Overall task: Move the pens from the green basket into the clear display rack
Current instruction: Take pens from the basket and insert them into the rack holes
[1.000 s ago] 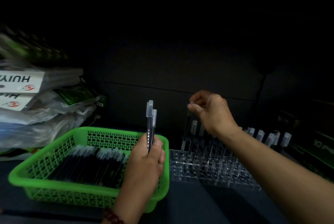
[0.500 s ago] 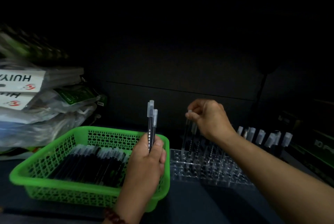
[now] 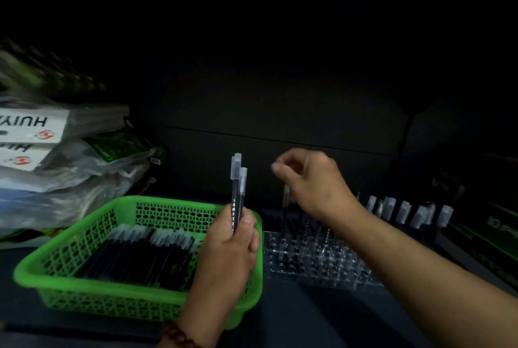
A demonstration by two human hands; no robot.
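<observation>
The green basket (image 3: 70,238) sits at the left with several black pens (image 3: 134,258) lying in it. Over its right rim, my left hand (image 3: 227,258) grips two black pens with clear caps (image 3: 237,193), held upright. The clear display rack (image 3: 316,263) lies just right of the basket. One pen (image 3: 285,207) stands in the rack's back left corner. My right hand (image 3: 314,182) hovers just above that pen with fingers loosely curled, holding nothing. Several more capped pens (image 3: 403,211) stand along the rack's back right.
Stacked plastic-wrapped packages (image 3: 56,173) pile up at the left, behind the basket. Dark boxes with green print (image 3: 490,235) stand to the right of the rack. A dark wall closes the back of the shelf.
My right hand lowered a pen into the rack's back left corner, let go of it and lifted slightly. My left hand kept its two pens still.
</observation>
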